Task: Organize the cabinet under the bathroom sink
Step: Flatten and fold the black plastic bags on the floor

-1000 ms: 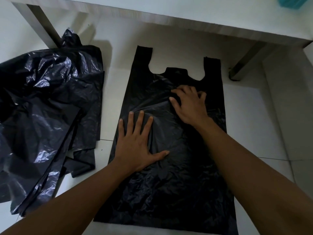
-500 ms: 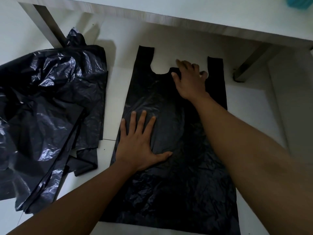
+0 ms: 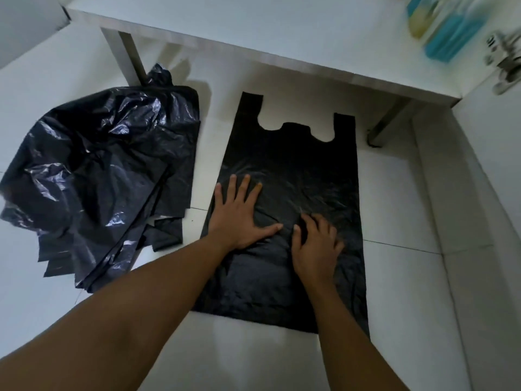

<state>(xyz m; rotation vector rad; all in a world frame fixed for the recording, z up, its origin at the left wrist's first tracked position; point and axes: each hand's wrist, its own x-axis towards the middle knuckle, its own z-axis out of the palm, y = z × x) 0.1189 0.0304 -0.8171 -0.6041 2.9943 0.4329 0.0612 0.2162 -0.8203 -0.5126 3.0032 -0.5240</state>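
Observation:
A black plastic carrier bag lies spread flat on the white tiled floor, its two handles pointing away from me. My left hand presses on the bag's left middle with fingers straight and spread. My right hand rests on the bag just right of the left hand, fingers slightly bent against the plastic. Neither hand grips anything. A crumpled heap of more black plastic bags lies on the floor to the left.
A white shelf or counter on metal legs spans the top, above the bag's handles. Blurred teal and yellow packages sit on it at the right. A white wall runs along the right side.
My right hand has slid back from the bag's top edge between the handles to its middle, beside the left hand. The left hand stays pressed in place. The view has tilted up.

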